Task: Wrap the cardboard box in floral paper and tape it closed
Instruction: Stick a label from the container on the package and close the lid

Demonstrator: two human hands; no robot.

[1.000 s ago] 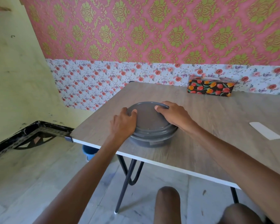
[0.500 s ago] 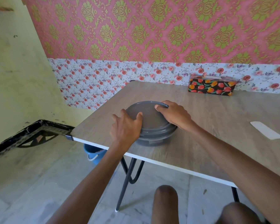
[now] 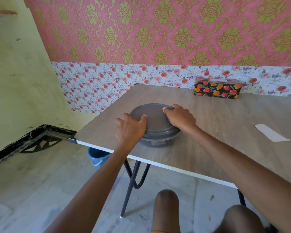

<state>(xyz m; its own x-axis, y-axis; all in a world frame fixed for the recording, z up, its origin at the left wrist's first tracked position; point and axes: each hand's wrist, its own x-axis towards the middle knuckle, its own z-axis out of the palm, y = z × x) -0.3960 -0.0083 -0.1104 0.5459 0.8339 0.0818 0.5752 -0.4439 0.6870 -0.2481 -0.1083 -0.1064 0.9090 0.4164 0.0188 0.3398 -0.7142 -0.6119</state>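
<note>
Gripping a round grey container (image 3: 155,126) from both sides, the person's hands sit near the front left corner of the wood-grain table (image 3: 225,115). The left hand (image 3: 130,127) curls round the container's near left edge, with the thumb laid over the lid's rim and the fingers wrapped down the side. The right hand (image 3: 180,118) closes over the far right rim, its fingertips hooked over the lid's raised edge. The container stands flat on the table with its lid on. The box (image 3: 217,89) lies well apart from both hands, at the table's far edge just beside the wall, and it is already covered in dark paper printed with red and orange tulips. Its top face looks paler, but is too small to make out. A white strip of paper (image 3: 271,135) lies flat on the table to the right, apart from both arms. Under the table's left corner a blue bucket (image 3: 97,155) stands on the floor, and the person's bare knees (image 3: 166,207) show at the bottom.
</note>
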